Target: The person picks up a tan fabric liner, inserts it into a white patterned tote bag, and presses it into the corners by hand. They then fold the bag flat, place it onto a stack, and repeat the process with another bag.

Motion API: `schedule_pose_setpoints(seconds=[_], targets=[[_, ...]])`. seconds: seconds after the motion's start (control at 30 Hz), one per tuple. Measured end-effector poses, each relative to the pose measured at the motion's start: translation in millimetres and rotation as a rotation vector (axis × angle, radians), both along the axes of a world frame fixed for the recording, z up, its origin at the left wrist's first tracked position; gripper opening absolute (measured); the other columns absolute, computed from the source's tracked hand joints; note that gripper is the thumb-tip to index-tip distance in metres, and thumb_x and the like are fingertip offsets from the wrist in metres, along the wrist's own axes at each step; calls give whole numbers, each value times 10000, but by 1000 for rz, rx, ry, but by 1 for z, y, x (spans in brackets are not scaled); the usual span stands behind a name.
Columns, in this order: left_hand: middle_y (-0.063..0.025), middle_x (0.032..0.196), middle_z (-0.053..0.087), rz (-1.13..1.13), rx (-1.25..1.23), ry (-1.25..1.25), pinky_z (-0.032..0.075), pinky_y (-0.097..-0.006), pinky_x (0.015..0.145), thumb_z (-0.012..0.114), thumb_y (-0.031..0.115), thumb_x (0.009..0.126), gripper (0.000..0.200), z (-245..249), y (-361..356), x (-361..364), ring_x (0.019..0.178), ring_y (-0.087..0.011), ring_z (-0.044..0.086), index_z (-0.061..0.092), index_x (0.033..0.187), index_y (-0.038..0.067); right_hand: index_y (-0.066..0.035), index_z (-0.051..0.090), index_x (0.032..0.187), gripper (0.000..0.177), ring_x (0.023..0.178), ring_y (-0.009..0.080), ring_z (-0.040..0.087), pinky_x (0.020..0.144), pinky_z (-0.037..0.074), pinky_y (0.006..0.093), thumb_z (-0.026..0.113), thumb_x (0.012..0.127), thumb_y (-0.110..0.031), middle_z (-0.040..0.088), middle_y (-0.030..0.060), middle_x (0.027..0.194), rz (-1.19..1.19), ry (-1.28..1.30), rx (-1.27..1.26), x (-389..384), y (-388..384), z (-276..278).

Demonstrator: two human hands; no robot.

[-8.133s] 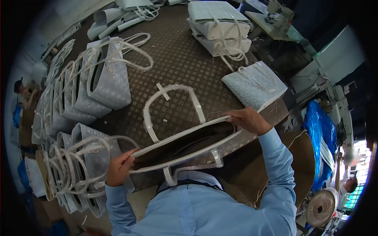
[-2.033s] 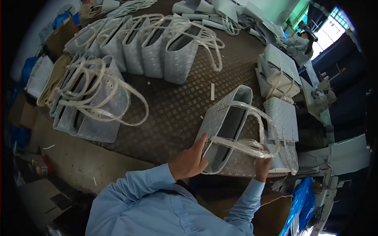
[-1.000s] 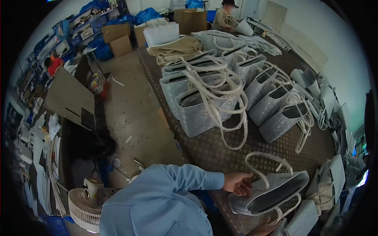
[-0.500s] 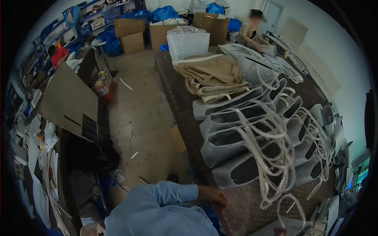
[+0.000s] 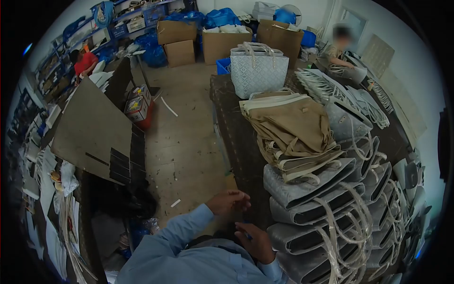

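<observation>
Left hand (image 5: pixel 229 201) and right hand (image 5: pixel 254 241) open, empty, beside grey tote bags (image 5: pixel 312 189) and tan bags (image 5: pixel 293 128) crowding the dark tabletop (image 5: pixel 230 124); cardboard boxes (image 5: pixel 177 40) stand far across the concrete floor (image 5: pixel 184 142).

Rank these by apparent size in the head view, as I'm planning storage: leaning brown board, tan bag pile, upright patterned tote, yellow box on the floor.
1. leaning brown board
2. tan bag pile
3. upright patterned tote (farther off, so unsure against the pile)
4. yellow box
</observation>
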State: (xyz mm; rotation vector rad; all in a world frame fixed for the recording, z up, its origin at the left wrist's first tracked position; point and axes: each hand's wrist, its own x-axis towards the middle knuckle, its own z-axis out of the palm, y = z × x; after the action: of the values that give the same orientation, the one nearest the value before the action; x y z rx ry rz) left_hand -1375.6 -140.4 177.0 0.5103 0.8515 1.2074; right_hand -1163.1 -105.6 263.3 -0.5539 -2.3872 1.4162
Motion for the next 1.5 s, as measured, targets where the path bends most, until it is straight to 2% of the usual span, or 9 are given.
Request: schedule_pose_setpoints(seconds=[0.23, 0.43, 0.6, 0.7, 0.83, 1.0, 1.2, 1.37, 1.5], targets=[[-112, 1050, 650, 345, -14, 140, 514, -332, 809, 493, 282, 973, 326, 17, 78, -129, 906, -191, 634, 561, 1170, 31, -17, 617, 1124, 296, 865, 272, 660, 760, 516, 323, 657, 838, -77, 658, 147, 931, -235, 37, -219, -90, 64, 2], [-88, 1068, 651, 399, 130, 464, 502, -303, 828, 492, 156, 962, 269, -15, 169, -221, 927, -153, 619, 575, 1174, 13, -11, 448, 1319, 588, 1174, 347, 492, 995, 386, 431, 685, 792, -121, 527, 183, 1216, -588, 30, 775, -253, 149, -18], [-82, 1098, 631, 352, 382, 720, 472, -269, 838, 495, 50, 927, 266, 1, 206, -246, 940, -128, 592, 575, 1175, -4, -26, 523, 1201, 435, 1049, 305, 562, 906, 434, 430, 647, 808, -168, 591, 147, 1095, -657, -464, 1083, -320, 236, -47], [-42, 1088, 622, 331, 429, 491, 479, -263, 833, 502, 24, 911, 312, -15, 221, -248, 934, -133, 596, 543, 1220, 16, -92, 570, 1064, 265, 737, 275, 612, 676, 500, 382, 557, 806, -150, 604, 81, 804, -502, -358, 1014, -306, 260, -30], [-104, 1099, 610, 333, 595, 1010, 523, -336, 689, 518, 74, 894, 338, 15, 218, -244, 833, -251, 648, 518, 1230, 34, -68, 620, 931, 143, 537, 305, 521, 545, 464, 366, 569, 838, -164, 595, 126, 667, -490, -356, 1016, -287, 290, -5], [-127, 1030, 623, 169, 583, 1530, 507, -421, 513, 554, 177, 879, 399, 33, 224, -245, 677, -338, 641, 478, 1250, 51, 28, 623, 805, 313, 556, 119, 380, 521, 382, 315, 611, 898, -271, 484, 128, 571, -1101, -144, 438, -258, 304, 105], [-219, 1231, 518, -338, 789, 1413, 504, -480, 743, 574, 331, 879, 567, 82, 315, -201, 913, -373, 624, 375, 1383, 164, 23, 648, 870, 349, 690, 68, 452, 597, 394, 278, 611, 910, -322, 568, -1, 735, -1384, 321, 120, -192, 331, 126], [-199, 1503, 221, -500, 714, 1834, 245, -584, 1056, 502, 629, 832, 673, 17, 381, -156, 1294, -499, 314, 357, 1407, 312, 17, 653, 966, 357, 788, 78, 524, 691, 434, 238, 627, 903, -333, 611, 18, 849, -1494, 652, 379, -123, 321, 209], [-217, 1500, 215, -662, 709, 1813, 265, -535, 1073, 550, 589, 831, 757, 33, 385, -161, 1317, -465, 303, 319, 1438, 202, 5, 593, 1115, 394, 862, 149, 615, 753, 497, 266, 620, 904, -327, 636, 82, 1014, -1393, 880, 443, -96, 241, 296]])
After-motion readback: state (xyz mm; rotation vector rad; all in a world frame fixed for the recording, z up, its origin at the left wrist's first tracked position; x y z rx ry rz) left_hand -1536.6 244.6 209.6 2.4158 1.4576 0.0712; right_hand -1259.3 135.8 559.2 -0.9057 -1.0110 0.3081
